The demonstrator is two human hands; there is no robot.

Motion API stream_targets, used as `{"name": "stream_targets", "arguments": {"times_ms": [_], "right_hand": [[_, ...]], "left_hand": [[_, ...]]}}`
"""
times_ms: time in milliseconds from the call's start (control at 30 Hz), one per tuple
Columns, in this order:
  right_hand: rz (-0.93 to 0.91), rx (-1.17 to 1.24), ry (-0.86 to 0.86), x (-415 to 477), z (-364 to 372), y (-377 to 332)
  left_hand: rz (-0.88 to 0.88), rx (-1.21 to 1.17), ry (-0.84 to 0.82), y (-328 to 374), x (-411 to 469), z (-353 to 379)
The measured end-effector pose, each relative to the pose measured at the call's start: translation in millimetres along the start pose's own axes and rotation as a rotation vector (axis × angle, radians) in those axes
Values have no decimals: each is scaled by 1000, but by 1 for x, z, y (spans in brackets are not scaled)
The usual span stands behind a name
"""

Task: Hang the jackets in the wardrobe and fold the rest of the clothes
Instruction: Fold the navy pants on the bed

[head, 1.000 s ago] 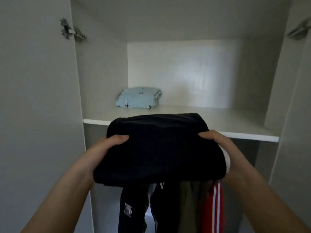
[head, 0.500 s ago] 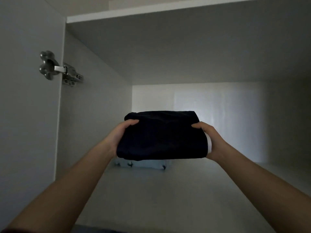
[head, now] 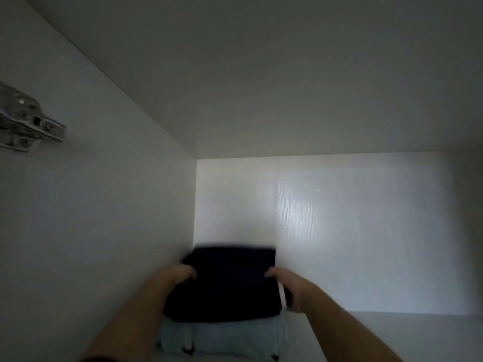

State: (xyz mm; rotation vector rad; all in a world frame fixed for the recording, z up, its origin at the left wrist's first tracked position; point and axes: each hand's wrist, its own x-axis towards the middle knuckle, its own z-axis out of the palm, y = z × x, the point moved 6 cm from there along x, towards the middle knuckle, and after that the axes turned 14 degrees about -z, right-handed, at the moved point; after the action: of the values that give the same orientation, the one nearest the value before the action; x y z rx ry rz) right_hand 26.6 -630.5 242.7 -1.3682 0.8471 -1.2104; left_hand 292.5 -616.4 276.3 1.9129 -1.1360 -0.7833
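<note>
matt dark cloth garment (head: pixel 224 283); glossy grained wardrobe panel (head: pixel 339 218); shiny metal hinge (head: pixel 26 126)

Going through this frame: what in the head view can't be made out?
Head view:
- Fingers of left hand and right hand: hidden under the dark folded garment.
- Whether it rests on the light blue garment: motion blur, dim light.
- Light blue garment's print: too dim, blurred.
- Left edge cuts off the hinge.

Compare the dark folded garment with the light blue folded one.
Colour: the dark folded garment is near-black, the light blue folded garment pale. Position: the dark one is on top, the light blue one beneath. Grip: left hand and right hand hold the dark one's sides; neither holds the light blue one. Both are folded.
</note>
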Motion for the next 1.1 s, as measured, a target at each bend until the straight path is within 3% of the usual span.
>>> {"name": "stream_targets", "arguments": {"times_ms": [67,167,400,467,500,567,633,667,800,867,1100], "right_hand": [[68,-10,2,4,-5,16],[67,-45,14,14,-13,4],[11,-406,76,34,4,-16],[-92,-473,76,41,6,-26],[-128,-465,66,44,7,-28],[-121,-462,26,41,7,-23],[-93,-453,9,35,7,-13],[-90,-431,10,31,6,-9],[-53,-516,21,-3,-5,-21],[-56,-576,39,-27,-20,-34],[-177,-749,104,-165,-74,-84]], "left_hand": [[-4,189,23,-8,10,10],[35,284,83,4,10,11],[21,538,542,27,15,6],[119,636,599,46,12,17],[228,672,573,55,14,28],[375,736,336,57,22,61],[314,774,124,33,36,83],[272,776,95,22,42,88],[211,796,151,21,23,78],[264,766,167,34,-4,76],[762,660,121,64,-181,128]]}}
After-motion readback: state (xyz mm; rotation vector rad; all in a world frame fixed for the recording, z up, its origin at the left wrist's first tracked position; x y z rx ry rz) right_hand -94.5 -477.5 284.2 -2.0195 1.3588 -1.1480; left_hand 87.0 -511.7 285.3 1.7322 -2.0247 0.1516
